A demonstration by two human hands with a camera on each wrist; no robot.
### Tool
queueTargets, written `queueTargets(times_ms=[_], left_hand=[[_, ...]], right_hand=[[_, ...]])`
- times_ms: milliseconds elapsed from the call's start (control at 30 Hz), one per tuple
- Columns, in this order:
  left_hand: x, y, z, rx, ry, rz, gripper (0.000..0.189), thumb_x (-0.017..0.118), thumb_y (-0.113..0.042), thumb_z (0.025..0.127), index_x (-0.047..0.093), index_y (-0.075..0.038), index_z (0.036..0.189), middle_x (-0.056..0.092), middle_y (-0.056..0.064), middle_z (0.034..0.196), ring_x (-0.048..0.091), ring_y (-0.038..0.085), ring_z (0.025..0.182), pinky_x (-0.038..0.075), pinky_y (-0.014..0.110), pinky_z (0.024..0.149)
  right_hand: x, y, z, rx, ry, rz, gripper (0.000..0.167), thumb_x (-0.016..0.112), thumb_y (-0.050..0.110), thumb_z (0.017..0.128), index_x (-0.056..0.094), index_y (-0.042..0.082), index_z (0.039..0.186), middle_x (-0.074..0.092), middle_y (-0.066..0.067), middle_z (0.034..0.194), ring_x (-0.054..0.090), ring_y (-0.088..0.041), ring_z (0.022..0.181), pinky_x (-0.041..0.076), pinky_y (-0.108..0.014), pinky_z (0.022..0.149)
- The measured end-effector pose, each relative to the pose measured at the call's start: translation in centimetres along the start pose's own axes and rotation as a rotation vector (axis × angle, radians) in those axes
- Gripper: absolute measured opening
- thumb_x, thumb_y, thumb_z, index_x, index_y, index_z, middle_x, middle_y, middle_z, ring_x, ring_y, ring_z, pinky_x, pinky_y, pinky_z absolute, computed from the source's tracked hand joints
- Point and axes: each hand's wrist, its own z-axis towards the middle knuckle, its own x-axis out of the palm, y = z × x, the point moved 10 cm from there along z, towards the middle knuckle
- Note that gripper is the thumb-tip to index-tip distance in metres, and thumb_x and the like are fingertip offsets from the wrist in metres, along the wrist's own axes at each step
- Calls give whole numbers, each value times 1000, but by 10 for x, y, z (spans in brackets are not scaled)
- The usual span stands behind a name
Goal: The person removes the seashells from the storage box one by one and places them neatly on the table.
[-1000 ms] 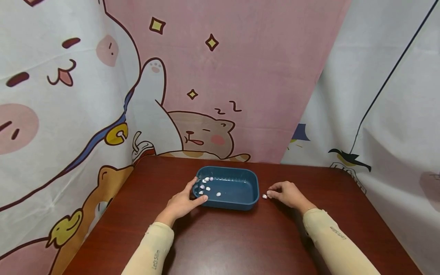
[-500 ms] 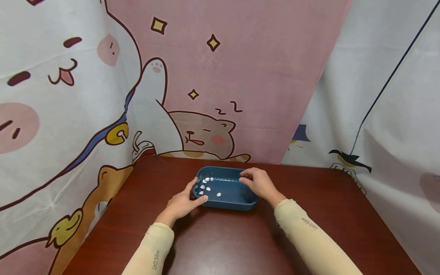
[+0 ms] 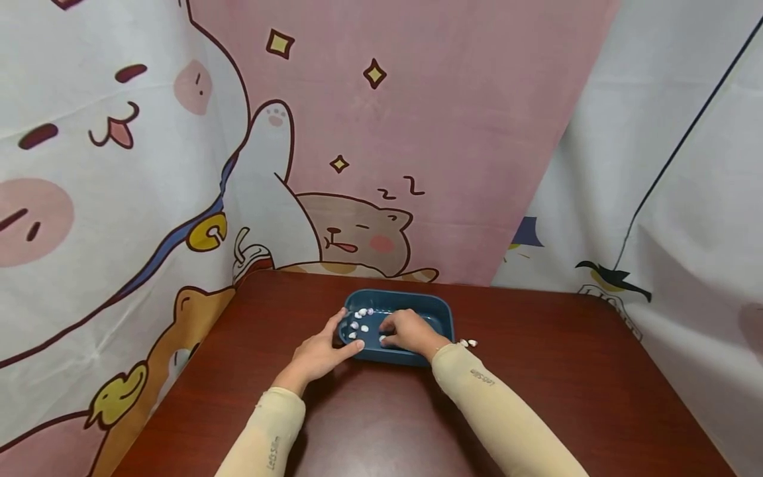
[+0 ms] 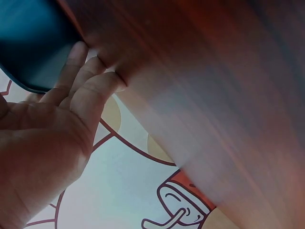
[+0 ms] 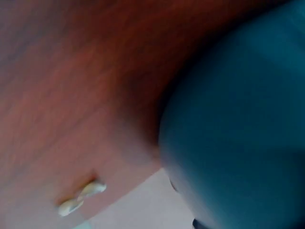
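Observation:
Beside the left end of a blue rectangular dish [image 3: 438,306], my left hand [image 3: 318,358] grips it, thumb over the near rim and fingers along the end wall. In the left wrist view, the fingers [image 4: 90,93] lie against the dish's outside. My right hand [image 3: 408,331] reaches down inside the dish, its thumb and fingertips closed about a small white shell [image 3: 382,339]. Several other small white shells [image 3: 364,328] lie in the dish's left part. In the right wrist view, only the blurred dish wall [image 5: 228,119] and tabletop show; the hand is out of that frame.
Two more white shells [image 3: 473,343] lie on the dark wooden table [image 3: 536,371], just right of the dish. Cartoon-printed cloth [image 3: 465,132] hangs behind and to the left of the table.
My right hand has moved left, from the loose shells on the table, over the dish's right side and down to the shell inside. The left hand stays on the dish.

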Motion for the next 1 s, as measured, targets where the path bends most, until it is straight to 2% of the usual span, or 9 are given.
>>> queueTargets(times_ms=[200, 333, 600, 1000], left_hand=[[1, -2, 2, 8, 2, -7, 103, 64, -83, 87, 20, -43, 171, 44, 14, 170, 53, 48, 143, 42, 76, 111], [0, -2, 2, 8, 0, -7, 101, 64, -81, 88, 20, -43, 171, 43, 14, 170, 53, 48, 143, 42, 76, 111], [2, 0, 1, 11, 0, 2, 98, 65, -77, 91, 20, -42, 171, 44, 14, 170, 53, 48, 143, 41, 76, 112], [1, -3, -1, 3, 6, -11, 95, 66, -74, 93, 21, -42, 171, 43, 14, 170, 52, 48, 144, 40, 76, 113]], right_hand=[[-2, 8, 1, -42, -32, -33, 14, 81, 15, 96, 86, 9, 107, 84, -5, 103, 77, -17, 95, 64, -40, 89], [-4, 9, 0, -53, -56, -52, 9, 82, 14, 95, 86, 10, 102, 84, -2, 98, 76, -15, 90, 64, -39, 88], [-3, 6, -2, -17, -77, -32, 10, 80, 10, 96, 85, 7, 104, 83, -7, 101, 77, -22, 96, 63, -45, 94], [-3, 4, -2, 11, -67, -46, 10, 79, 13, 97, 85, 9, 105, 83, -6, 101, 76, -20, 95, 63, -44, 94]])
